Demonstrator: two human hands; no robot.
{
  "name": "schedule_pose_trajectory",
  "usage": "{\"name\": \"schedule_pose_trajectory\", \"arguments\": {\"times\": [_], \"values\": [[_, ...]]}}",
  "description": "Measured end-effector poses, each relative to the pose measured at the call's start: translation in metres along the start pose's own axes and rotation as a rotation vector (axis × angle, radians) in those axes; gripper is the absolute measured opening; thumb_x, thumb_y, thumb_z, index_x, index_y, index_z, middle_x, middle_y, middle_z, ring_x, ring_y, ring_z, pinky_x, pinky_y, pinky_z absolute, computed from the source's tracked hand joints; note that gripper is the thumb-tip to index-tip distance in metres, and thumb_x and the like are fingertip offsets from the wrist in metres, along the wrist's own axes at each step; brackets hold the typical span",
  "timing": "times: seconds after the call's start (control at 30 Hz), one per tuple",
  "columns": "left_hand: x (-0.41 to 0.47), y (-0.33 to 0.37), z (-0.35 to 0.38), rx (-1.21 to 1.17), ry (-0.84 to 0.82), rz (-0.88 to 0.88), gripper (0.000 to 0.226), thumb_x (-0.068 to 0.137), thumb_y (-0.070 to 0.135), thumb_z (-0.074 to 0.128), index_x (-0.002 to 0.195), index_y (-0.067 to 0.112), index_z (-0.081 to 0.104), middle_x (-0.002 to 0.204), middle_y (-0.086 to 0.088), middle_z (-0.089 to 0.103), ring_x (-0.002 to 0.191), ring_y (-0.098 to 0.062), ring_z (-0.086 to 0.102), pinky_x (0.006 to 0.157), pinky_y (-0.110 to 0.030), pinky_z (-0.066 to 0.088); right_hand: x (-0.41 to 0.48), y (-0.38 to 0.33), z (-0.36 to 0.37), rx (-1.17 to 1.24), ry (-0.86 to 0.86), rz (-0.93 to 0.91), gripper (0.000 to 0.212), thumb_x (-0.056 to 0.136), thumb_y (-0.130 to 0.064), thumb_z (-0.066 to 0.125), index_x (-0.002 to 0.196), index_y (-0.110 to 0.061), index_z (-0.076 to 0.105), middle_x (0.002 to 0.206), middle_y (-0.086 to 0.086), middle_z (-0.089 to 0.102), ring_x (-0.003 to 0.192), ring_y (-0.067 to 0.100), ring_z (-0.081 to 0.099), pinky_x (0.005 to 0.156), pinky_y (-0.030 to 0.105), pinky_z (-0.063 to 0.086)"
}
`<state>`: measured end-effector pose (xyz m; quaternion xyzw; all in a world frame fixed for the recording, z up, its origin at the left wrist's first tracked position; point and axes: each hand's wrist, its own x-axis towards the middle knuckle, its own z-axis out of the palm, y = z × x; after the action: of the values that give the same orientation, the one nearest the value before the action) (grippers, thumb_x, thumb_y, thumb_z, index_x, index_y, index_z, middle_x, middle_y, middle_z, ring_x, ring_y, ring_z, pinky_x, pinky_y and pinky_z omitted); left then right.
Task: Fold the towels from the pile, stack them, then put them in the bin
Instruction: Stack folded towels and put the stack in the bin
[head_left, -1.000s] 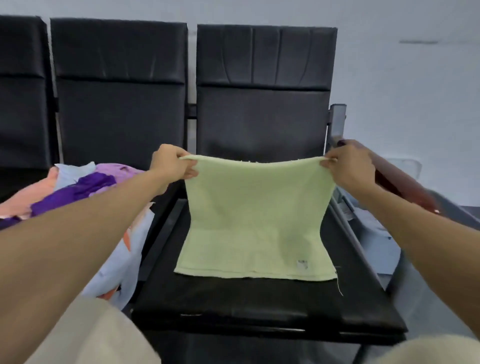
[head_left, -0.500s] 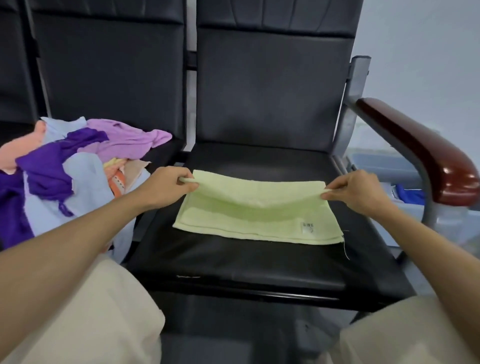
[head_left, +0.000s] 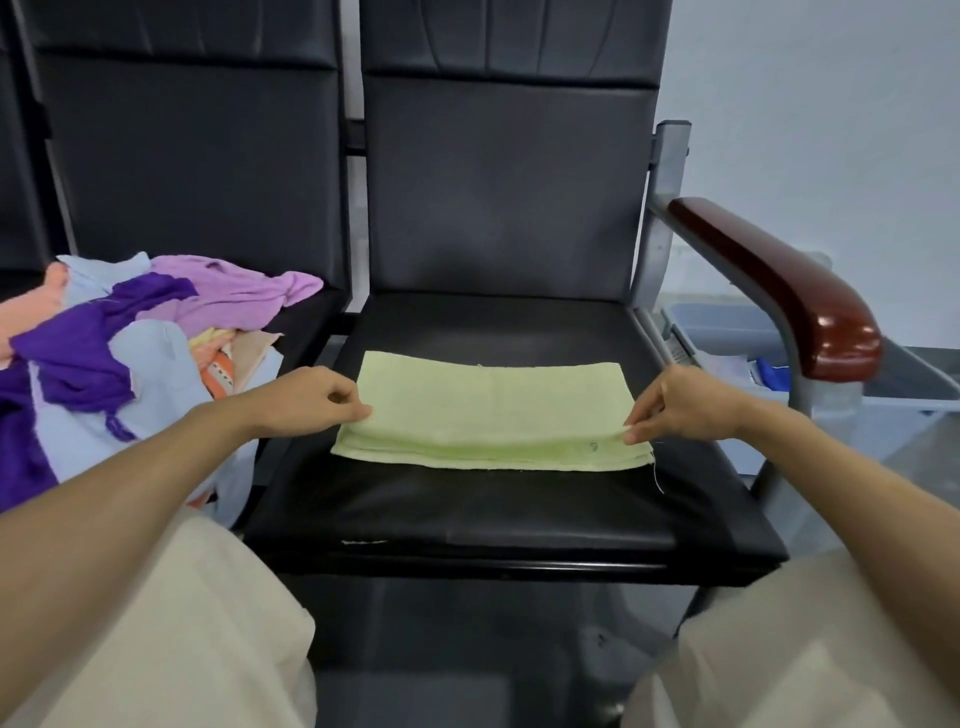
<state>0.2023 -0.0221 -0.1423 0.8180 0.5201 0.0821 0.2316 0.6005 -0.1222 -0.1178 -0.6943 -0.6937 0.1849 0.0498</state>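
Item: pale green towel, doubled over once, lying flat on the black chair seat; near edges roughly stacked, the lower layer showing a little past the upper one.
Risk, misaligned edges: the upper layer sits slightly back from the lower at the near-right corner; if released as it lies, the fold probably sets crooked and the next fold inherits the skew.
Risk, slip: the seat looks smooth and glossy; a sideways pull from one hand alone could likely slide the whole towel instead of tightening it.
Risk, loose thread: a thread trails from the near-right corner onto the seat; it could snag a finger on the next pick-up.
Risk, mixing: the pile of unfolded towels on the neighbouring seat lies just beside the left forearm; an elbow sweep might drag one over.
Left hand: palm down at the towel's left edge, fingers curled narrow with thumb and forefinger pinching the cloth there.
Right hand: palm down at the right edge, fingertips closed in a narrow pinch on the upper layer near the corner, holding it slightly raised.
Arms: both forearms extended forward over the knees, roughly mirrored.
Bin: grey-blue, on the floor beyond the red-brown armrest, well apart from the towel.
Stage, judged: first towel mid-fold; nothing stacked yet.
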Motion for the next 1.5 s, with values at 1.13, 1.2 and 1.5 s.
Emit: {"name": "schedule_pose_trajectory", "arguments": {"times": [1.13, 1.2, 1.5], "values": [[0.002, 0.022, 0.003, -0.839, 0.092, -0.423, 0.029, 0.082, 0.018, 0.074, 0.105, 0.002, 0.065, 0.093, -0.014, 0.072, 0.072, -0.023, 0.069, 0.057, -0.027, 0.054, 0.041, -0.017, 0.033, 0.704, -0.34, 0.4, 0.024, 0.084, -0.011, 0.073, 0.104, 0.0, 0.068, 0.097, 0.011, 0.075, 0.087, 0.023, 0.072, 0.068, 0.032, 0.059], [0.009, 0.037, 0.005, -0.946, 0.148, -0.415, 0.03, 0.086, 0.029, 0.071, 0.103, 0.004, 0.066, 0.092, -0.013, 0.072, 0.072, -0.022, 0.069, 0.057, -0.027, 0.053, 0.043, -0.017, 0.035, 0.741, -0.314, 0.404, 0.026, 0.091, -0.021, 0.066, 0.107, -0.001, 0.067, 0.095, 0.011, 0.075, 0.08, 0.022, 0.071, 0.063, 0.031, 0.058], [0.039, 0.142, 0.046, -0.928, 0.042, -0.333, 0.013, 0.092, 0.007, 0.042, 0.082, 0.011, 0.05, 0.07, -0.005, 0.046, 0.058, -0.017, 0.045, 0.051, -0.025, 0.035, 0.041, -0.009, 0.037, 0.986, -0.277, 0.363, 0.024, 0.097, -0.004, 0.051, 0.119, 0.006, 0.057, 0.096, 0.014, 0.068, 0.075, 0.023, 0.069, 0.06, 0.031, 0.06]]}}
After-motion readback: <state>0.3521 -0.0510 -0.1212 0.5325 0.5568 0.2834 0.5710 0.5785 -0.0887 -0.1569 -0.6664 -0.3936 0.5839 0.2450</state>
